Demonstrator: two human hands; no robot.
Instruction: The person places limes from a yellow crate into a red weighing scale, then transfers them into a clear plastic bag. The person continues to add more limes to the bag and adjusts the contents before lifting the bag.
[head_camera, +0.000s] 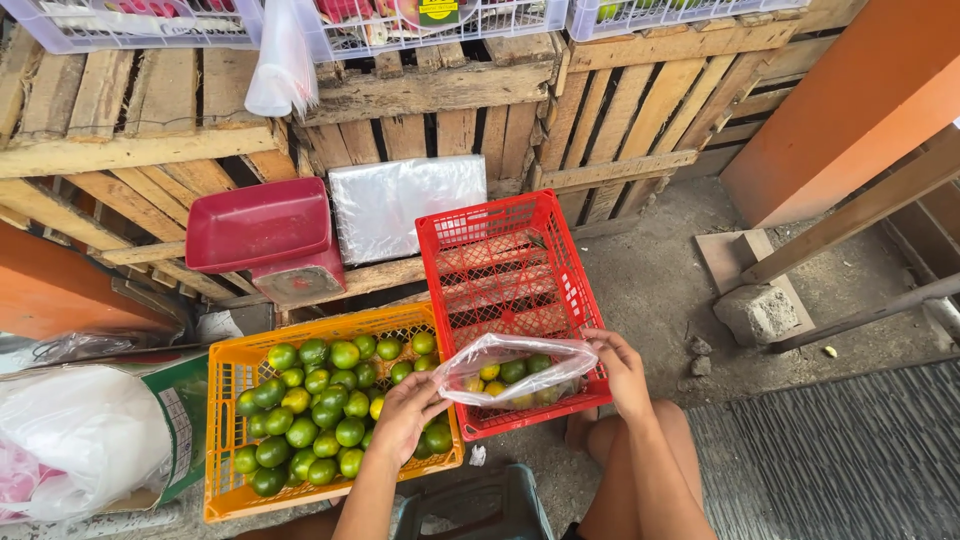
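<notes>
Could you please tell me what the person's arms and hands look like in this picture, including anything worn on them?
Both forearms are bare, with no sleeves in view. The left hand and right hand wear no gloves, and no rings, watch or bracelets can be seen. The fingernails look short and unpainted, though they are small in the view.

White baskets (140, 25) along the top edge cut off so we cannot tell their contents, our left hand (405, 415) covering some limes (320, 410) in the orange crate (225, 440), bag (70, 440) at lower left cropped, stool (480, 505) at bottom edge half seen
</notes>
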